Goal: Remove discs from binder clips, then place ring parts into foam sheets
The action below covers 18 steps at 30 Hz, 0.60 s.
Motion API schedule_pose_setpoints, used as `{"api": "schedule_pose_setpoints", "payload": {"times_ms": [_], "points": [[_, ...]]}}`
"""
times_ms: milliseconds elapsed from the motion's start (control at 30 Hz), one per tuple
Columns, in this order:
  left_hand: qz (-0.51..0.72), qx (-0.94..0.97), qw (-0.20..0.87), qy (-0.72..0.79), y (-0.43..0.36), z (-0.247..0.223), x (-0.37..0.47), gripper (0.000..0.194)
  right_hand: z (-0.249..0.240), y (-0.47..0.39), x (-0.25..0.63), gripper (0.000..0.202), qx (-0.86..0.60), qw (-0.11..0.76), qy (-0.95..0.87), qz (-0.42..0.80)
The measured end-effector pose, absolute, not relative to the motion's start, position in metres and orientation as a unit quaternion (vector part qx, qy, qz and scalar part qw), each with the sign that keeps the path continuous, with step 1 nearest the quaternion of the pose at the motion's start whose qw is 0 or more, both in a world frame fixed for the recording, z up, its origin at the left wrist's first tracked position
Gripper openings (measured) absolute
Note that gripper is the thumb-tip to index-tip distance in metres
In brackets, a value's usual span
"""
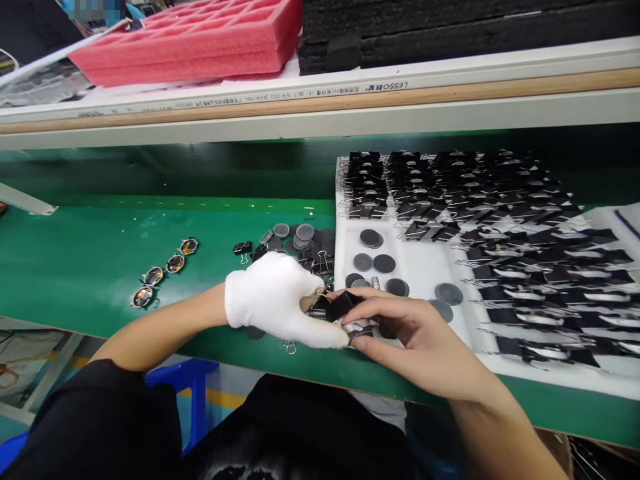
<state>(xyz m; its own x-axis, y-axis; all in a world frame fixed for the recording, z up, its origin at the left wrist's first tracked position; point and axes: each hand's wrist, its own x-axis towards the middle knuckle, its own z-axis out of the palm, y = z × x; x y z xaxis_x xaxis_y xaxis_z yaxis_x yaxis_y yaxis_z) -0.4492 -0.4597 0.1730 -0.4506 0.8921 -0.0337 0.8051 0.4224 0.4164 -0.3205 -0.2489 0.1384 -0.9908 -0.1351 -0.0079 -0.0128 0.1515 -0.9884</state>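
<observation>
My left hand [280,300], in a white glove, is closed around the wire handles of a black binder clip [344,305]. My right hand [420,337] is bare and pinches a small silver-rimmed round part [359,327] at the clip's jaws. The two hands meet at the left edge of a white foam tray [425,250], and my fingers partly hide both pieces. Beyond the left hand, dark round discs [304,235] lie in a loose pile with more binder clips [243,249]. Further discs [384,263] rest on the tray.
Many clipped parts [540,273] stand in rows across the tray. On the green table [90,267], several round metal parts with amber centres [154,275] lie at left. A shelf edge [320,110] crosses above, carrying pink foam [200,50] and black foam [450,33].
</observation>
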Motion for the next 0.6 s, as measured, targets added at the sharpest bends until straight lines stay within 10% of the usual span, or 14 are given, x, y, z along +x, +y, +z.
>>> {"api": "schedule_pose_setpoints", "payload": {"times_ms": [333, 600], "points": [[0.106, 0.522, 0.091, 0.842, -0.450, 0.165, -0.439, 0.057, 0.147, -0.234, -0.323, 0.011, -0.058, 0.065, 0.763, -0.640], [0.299, 0.485, 0.182, 0.801, -0.454, 0.167, -0.447, 0.043, 0.127, -0.259, -0.336, 0.025, 0.205, -0.074, 0.487, -0.846]]}}
